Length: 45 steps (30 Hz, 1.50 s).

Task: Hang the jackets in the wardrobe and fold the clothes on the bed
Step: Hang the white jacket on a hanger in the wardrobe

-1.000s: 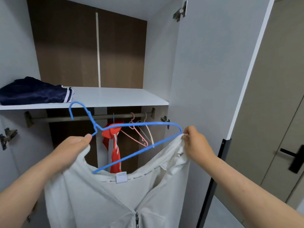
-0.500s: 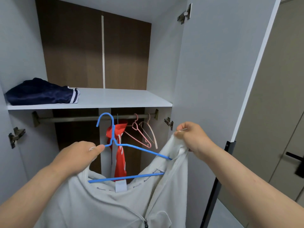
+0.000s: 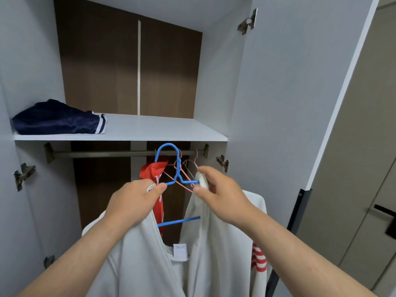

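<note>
Since the earlier frame both hands have risen and drawn together, bringing the blue hanger (image 3: 177, 172) up to the wardrobe rail (image 3: 102, 154). Left hand (image 3: 132, 204) grips the hanger's shoulder with the collar of the white jacket (image 3: 139, 264); right hand (image 3: 220, 200) pinches fabric at the other shoulder. Jacket hangs below. Hook stands upright just above the fingers (image 3: 158, 188), crown overlapping the rail; whether seated cannot be determined.

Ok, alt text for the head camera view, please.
A left hand and right hand hold a white jacket on a blue hanger up at the wardrobe rail. A red garment hangs there; dark blue clothing lies on the shelf.
</note>
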Motion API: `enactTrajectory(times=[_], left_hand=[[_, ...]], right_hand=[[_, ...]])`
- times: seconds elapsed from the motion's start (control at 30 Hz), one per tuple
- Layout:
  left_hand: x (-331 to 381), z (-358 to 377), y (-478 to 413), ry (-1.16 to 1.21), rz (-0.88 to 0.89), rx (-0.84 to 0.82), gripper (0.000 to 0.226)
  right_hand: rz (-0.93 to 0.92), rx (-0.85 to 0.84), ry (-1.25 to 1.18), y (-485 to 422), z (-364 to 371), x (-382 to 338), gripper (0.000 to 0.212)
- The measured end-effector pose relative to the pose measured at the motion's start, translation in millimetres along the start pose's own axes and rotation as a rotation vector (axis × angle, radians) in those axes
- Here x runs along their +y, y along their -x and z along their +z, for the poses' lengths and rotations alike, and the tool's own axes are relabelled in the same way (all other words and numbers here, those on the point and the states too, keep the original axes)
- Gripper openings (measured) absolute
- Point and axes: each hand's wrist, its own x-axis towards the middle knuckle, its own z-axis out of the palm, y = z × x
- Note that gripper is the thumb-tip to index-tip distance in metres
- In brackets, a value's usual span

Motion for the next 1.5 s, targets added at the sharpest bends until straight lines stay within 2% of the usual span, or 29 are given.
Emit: enactTrajectory(times=[0.07,0.17,0.23,0.3,0.33,0.43,0.6,0.67,0.77,0.93,1.03,1.1,1.17,1.27,1.37,1.4,1.43,1.5], left_hand=[[-2,0,1,-0.02,0.027,0.02,0.055],[-1,1,1,-0.062,0.081,0.015,0.058],[3,-1,-1,-0.081,0.102,0.012,0.058],[7,-3,-2,-0.088,0.099,0.005,0.053],[7,-5,-1,-0.068,0.097,-0.002,0.047],[11,-8,-1,0.202,0.099,0.001,0.036],[11,-20,-5,0.63,-0.06,0.359,0.038],[6,-25,-6,0.76,-0.124,0.386,0.038],[5,-26,-5,0.813,-0.102,0.239,0.036],[6,-24,-2,0.458,0.204,-0.131,0.031],[-2,-32,-8,0.462,0.226,-0.284,0.033],[-3,-37,-12,0.486,0.205,-0.326,0.03],[-8,-35,-17,0.371,0.229,-0.339,0.028],[-15,-27,-20,0.277,0.176,-0.443,0.01],[-16,-19,-20,0.149,0.235,-0.606,0.01],[-14,-14,-18,0.106,0.273,-0.628,0.02],[-13,-9,-16,0.076,0.292,-0.62,0.028],[-10,-1,-11,0.052,0.304,-0.56,0.029]], right_hand=[[-0.051,0.045,0.08,3,-8,5,0.041],[-0.158,0.062,0.4,1,-21,13,0.034],[-0.12,-0.043,0.358,-4,-27,17,0.026],[-0.045,-0.152,0.212,-8,-30,20,0.01],[-0.014,-0.172,0.152,-9,-30,22,0.018],[-0.033,-0.151,0.084,-6,-25,26,0.033],[-0.073,-0.084,0.209,4,-16,39,0.023],[-0.015,-0.053,0.289,5,-17,49,0.026],[0.046,-0.011,0.253,7,-16,56,0.033],[-0.017,0.048,0.066,9,-4,46,0.064],[-0.041,0.1,0.016,11,-1,43,0.066],[-0.049,0.122,-0.01,13,0,41,0.063],[-0.034,0.122,-0.023,14,1,41,0.055],[0.039,0.132,-0.049,19,2,44,0.045],[0.096,0.15,-0.03,27,3,42,0.036],[0.123,0.153,-0.021,30,3,42,0.032],[0.147,0.148,-0.012,34,3,41,0.027],[0.185,0.137,0.012,43,-1,43,0.021]])
